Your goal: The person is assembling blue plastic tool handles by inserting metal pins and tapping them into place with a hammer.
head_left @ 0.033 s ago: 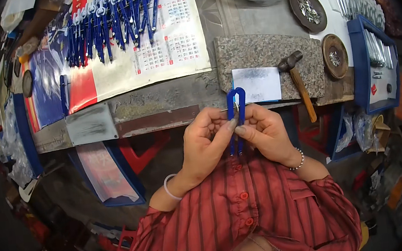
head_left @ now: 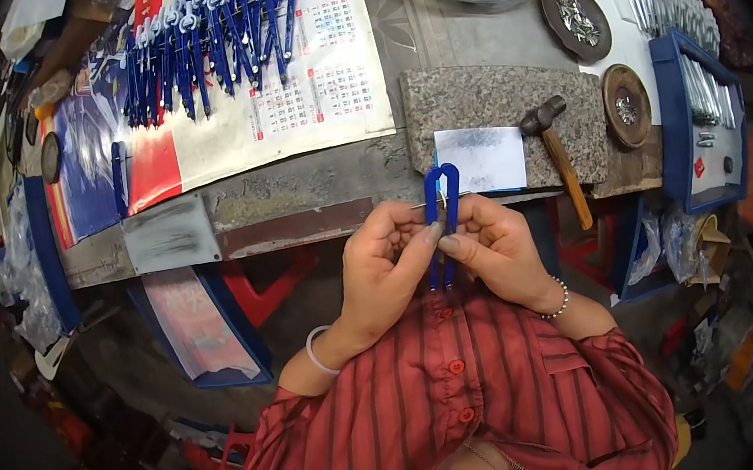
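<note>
This is looking like a small, crowded workshop for hand assembly. A worn workbench [head_left: 297,188] is carrying a stone slab [head_left: 491,101] with a hammer [head_left: 558,159] lying across it, a row of finished blue tools [head_left: 206,41] is sitting on a calendar sheet [head_left: 306,104], and round dishes of small metal parts [head_left: 576,17] are standing beside a blue tray [head_left: 673,127].

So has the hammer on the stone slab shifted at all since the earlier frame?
No. The hammer lies as before, head on the granite slab beside the white paper, handle hanging over the slab's front edge.
</note>
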The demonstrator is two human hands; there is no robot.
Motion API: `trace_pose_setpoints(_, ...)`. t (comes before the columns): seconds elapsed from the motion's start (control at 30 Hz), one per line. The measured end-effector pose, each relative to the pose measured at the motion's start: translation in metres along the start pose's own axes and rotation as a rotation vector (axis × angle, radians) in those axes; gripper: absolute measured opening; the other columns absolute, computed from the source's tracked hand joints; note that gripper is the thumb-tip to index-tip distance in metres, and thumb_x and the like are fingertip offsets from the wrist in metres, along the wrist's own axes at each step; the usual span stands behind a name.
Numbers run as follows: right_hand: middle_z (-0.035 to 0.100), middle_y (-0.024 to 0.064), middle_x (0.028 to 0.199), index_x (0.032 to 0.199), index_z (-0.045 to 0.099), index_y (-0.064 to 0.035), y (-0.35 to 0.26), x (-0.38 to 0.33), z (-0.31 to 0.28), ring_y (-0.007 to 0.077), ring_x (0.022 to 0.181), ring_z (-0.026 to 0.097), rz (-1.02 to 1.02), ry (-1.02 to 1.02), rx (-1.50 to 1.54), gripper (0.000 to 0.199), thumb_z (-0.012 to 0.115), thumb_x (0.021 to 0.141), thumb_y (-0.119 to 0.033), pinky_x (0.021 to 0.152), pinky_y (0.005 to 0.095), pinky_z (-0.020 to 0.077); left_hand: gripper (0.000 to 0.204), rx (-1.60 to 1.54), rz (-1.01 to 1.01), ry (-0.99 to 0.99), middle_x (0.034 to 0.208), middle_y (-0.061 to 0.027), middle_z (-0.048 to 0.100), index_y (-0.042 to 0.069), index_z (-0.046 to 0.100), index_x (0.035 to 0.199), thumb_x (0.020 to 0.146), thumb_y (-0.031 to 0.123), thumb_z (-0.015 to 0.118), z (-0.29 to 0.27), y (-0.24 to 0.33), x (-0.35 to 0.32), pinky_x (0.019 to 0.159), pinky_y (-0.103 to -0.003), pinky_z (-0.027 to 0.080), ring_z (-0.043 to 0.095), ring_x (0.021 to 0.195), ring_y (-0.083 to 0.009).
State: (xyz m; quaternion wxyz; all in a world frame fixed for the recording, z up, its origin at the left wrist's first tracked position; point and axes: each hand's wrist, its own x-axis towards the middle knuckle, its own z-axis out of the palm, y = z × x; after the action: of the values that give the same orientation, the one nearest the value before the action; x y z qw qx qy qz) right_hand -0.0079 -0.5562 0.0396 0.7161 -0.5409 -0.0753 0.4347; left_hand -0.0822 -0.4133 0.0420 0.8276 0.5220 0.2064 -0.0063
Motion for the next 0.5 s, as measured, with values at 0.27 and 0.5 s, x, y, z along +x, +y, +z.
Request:
trace_pose_setpoints(0.27, 0.054, -0.0028, 0.081, 0.103, 0.053, -0.0014, 0.005, 0.002, -0.003, -0.0015, 0.058, 0.042, -0.086, 0.016, -0.127, 0.015, 0.058, 0.09, -0.006, 0.049, 0.0137, 0.0314, 0.013, 0.033, 0.1, 0.024, 0.087, -0.0006, 0.058, -0.002, 0.054, 0.103, 0.091, 0.002, 0.056, 0.003, -0.002, 0.007, 0.067, -0.017, 0.043, 0.052, 0.075, -0.0026)
trace_pose_setpoints(0.5, 0.054, -0.003, 0.081, 0.107, 0.053, -0.0016, 0.004, 0.006, -0.006, -0.0017, 0.058, 0.042, -0.105, 0.02, -0.141, 0.018, 0.058, 0.091, -0.007, 0.048, 0.0139, 0.032, 0.015, 0.041, 0.101, 0.006, 0.089, -0.0011, 0.057, -0.002, 0.055, 0.105, 0.091, 0.002, 0.055, 0.002, -0.001, 0.012, 0.066, -0.016, 0.043, 0.052, 0.076, -0.003)
